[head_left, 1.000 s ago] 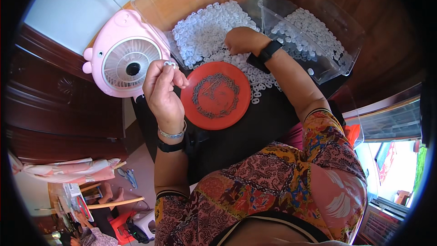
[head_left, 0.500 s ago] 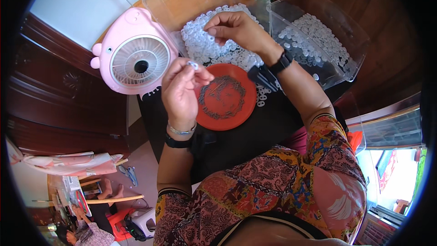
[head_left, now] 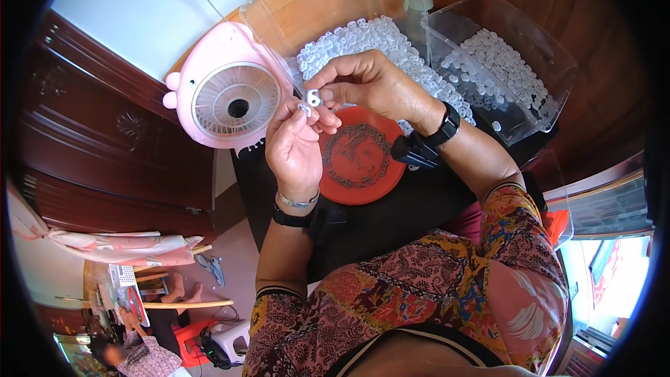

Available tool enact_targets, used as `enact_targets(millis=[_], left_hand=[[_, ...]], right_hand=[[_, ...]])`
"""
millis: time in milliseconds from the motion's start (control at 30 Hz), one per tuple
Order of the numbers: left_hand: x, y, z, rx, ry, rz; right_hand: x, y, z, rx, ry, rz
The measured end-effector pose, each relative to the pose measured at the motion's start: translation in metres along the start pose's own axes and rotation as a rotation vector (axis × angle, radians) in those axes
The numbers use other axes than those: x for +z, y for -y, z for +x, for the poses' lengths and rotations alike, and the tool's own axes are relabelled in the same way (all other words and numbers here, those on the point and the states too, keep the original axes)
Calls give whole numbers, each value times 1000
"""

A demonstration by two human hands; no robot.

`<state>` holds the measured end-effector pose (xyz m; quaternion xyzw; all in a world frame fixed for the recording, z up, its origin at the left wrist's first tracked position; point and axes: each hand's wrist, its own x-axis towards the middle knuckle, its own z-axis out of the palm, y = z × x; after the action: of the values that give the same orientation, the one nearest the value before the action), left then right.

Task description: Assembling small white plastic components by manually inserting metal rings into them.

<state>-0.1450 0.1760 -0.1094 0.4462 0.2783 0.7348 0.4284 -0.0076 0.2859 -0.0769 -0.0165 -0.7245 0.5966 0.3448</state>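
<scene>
From my end of the head camera, I have both hands in view, raised above the far left part of the black worktop. The left hand is palm up, its thumb and fingertips pinching a small white piece; its other fingers curl loosely. The right hand comes in from the other side, thumb and forefinger pinching a 2-holed white piece. The 2 pieces are just beside each other, and I cannot tell whether they touch.

Below the hands, near the left edge of the worktop, I see a red plate carrying thin grey metal pieces, most of them in a rough ring. A heap of white pieces lies along the far edge, partly behind the right hand. At the far right corner stands a clear bin with more pale pieces inside. A pink fan, shaped like an animal's head, stands at the far left corner. The right wrist wears a black band; the left has a bracelet and a dark strap. Away from the worktop, at lower left, I see another person near a red stool.
</scene>
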Motion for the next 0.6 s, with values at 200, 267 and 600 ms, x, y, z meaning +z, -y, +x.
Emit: enact_targets(millis=[200,267,600], left_hand=[[5,-4,-1,32,6,-60],[6,-4,-1,33,10,-76],[7,-3,-2,17,-23,78]], right_hand=[[1,10,-4,-3,74,-104],[0,9,-5,-26,87,-179],[4,17,-10,-97,85,-458]])
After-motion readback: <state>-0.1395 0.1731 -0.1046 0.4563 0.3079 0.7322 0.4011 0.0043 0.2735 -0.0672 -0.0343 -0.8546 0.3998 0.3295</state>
